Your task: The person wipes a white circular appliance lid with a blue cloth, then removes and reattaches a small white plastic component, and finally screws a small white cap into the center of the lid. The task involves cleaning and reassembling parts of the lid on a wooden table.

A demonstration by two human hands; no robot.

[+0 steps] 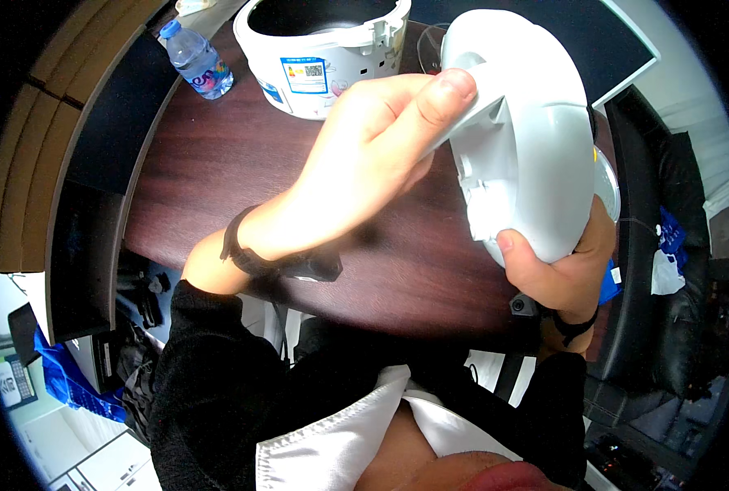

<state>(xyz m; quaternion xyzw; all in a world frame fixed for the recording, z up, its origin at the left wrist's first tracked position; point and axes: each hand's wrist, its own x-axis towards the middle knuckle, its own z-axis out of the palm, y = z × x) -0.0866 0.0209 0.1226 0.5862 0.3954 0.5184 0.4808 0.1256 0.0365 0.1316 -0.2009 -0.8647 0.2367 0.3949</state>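
Both hands' fingers (454, 85) (532, 263) tight on cover (557, 151)

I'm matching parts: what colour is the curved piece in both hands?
The curved piece is white, best in head view.

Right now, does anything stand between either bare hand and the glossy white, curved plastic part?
Nothing visible does. The left hand grips the part at its left side, and the right hand holds its lower end. The white round open pot stands farther back, not between them.
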